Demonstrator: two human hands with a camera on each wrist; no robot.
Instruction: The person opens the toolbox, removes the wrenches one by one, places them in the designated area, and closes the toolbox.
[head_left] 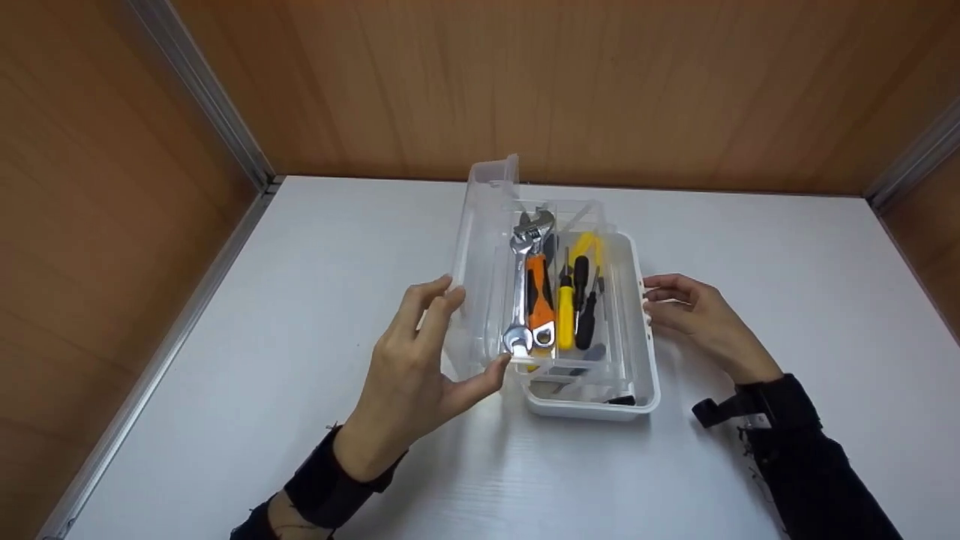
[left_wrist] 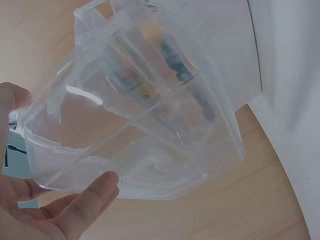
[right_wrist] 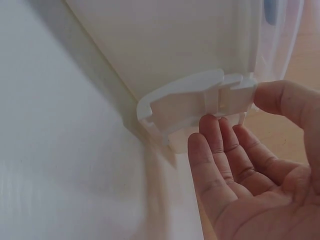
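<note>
White tabletop [head_left: 300, 315]: left hand [head_left: 409, 367] pinches clear lid [head_left: 480, 247], right hand [head_left: 694, 315] relaxed beside latch [head_left: 643, 289].

Open table on 3 sides, box mid-table

The toolbox [head_left: 592, 390] stands near the table's [head_left: 300, 300] back edge; its raised clear lid [head_left: 480, 255] blocks its left side, held by the left hand [head_left: 420, 360], the right hand [head_left: 690, 307] at the latch [right_wrist: 190, 100]. Wooden walls [head_left: 90, 225] close 3 edges.

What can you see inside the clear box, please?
Inside the box: a silver wrench, an orange-handled wrench and yellow-black screwdrivers. The layer beneath them is mostly covered.
</note>
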